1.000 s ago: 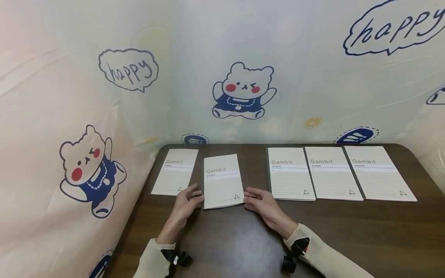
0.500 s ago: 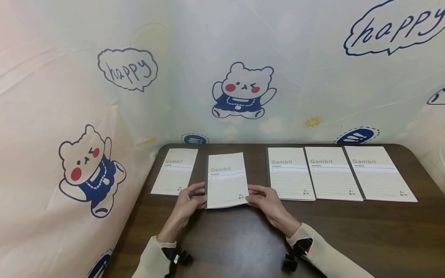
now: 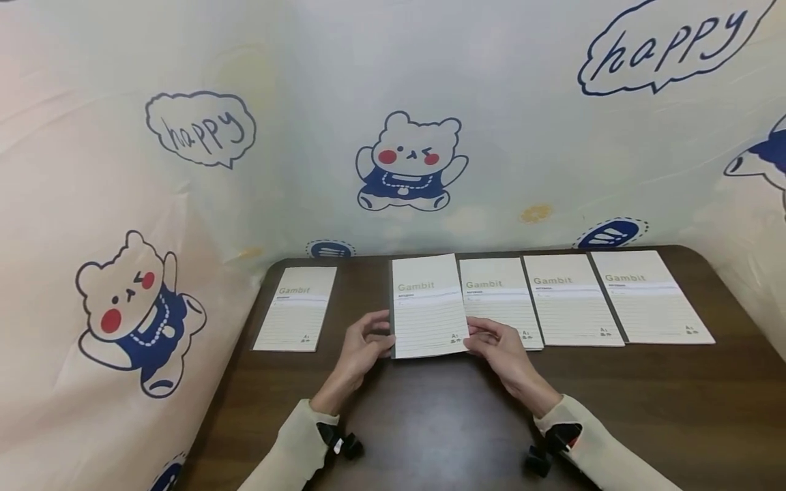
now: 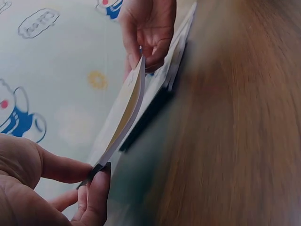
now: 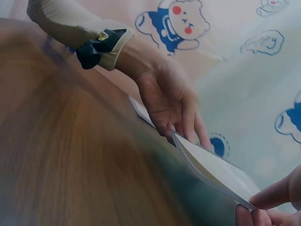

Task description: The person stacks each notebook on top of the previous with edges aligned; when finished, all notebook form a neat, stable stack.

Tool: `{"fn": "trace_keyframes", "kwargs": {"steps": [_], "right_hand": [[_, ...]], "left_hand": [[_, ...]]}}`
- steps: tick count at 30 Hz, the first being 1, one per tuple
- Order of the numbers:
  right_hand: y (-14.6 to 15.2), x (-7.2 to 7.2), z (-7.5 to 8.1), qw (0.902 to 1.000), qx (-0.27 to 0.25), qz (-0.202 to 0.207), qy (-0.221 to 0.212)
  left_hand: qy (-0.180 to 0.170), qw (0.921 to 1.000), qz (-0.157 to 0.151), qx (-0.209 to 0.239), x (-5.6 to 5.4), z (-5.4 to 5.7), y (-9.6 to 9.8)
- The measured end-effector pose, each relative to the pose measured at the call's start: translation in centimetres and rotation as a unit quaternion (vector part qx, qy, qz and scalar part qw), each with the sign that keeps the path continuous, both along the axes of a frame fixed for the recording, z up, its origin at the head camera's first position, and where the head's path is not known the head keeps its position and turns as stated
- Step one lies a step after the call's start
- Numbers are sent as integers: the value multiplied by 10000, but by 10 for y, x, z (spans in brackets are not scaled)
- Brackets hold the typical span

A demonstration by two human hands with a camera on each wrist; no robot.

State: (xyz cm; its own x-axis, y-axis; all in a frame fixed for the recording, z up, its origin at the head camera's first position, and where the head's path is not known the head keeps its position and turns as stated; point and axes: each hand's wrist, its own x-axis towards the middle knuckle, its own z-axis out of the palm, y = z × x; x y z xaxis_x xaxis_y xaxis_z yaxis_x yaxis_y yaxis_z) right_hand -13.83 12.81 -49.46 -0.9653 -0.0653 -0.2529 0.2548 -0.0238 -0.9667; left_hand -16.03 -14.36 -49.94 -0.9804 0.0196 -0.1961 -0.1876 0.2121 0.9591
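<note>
Between my two hands is a white notebook (image 3: 428,314) with "Gambit" on its cover and a dark spine on the left. My left hand (image 3: 364,346) pinches its spine side near the lower corner. On the opposite edge, my right hand (image 3: 505,352) pinches the lower right corner. Both wrist views show the notebook (image 4: 124,108) raised off the table, its pages slightly bowed. It overlaps the left edge of another notebook (image 3: 499,296) lying in the row to the right. In the right wrist view the left hand (image 5: 171,101) has thumb and fingers at the spine.
Two more matching notebooks, a middle one (image 3: 574,303) and a far right one (image 3: 651,300), lie side by side. A single notebook (image 3: 296,310) lies at the left. The dark wooden table (image 3: 430,423) meets a printed curtain (image 3: 295,136) at the back.
Both hands have closed on the notebook's edges, lifted it and carried it right, from beside the left notebook to the row's left end. The head view has shifted slightly.
</note>
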Motion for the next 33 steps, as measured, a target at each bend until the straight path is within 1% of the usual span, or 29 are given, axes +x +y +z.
{"fn": "trace_keyframes", "kwargs": {"steps": [5, 9, 16, 22, 27, 30, 33], "right_hand": [[22, -1, -2, 9994, 293, -168, 110], [39, 2, -3, 9973, 643, -303, 170], [65, 12, -7, 9901, 1307, -423, 278], [80, 15, -11, 9830, 1652, -610, 518], [91, 16, -13, 9774, 1911, -672, 604], [97, 17, -14, 9763, 1961, -646, 649], [102, 17, -14, 9766, 1928, -628, 710]], "left_hand": [[-25, 9996, -150, 238, -6, -3, 24], [-92, 9988, -266, 408, -11, -7, 43], [-159, 9980, -494, 347, -14, -15, 71], [-150, 9972, -623, 391, -23, -21, 88], [-145, 9963, -740, 415, -29, -24, 100], [-102, 9960, -808, 380, -31, -26, 106], [-24, 9960, -870, 201, -32, -27, 111]]}}
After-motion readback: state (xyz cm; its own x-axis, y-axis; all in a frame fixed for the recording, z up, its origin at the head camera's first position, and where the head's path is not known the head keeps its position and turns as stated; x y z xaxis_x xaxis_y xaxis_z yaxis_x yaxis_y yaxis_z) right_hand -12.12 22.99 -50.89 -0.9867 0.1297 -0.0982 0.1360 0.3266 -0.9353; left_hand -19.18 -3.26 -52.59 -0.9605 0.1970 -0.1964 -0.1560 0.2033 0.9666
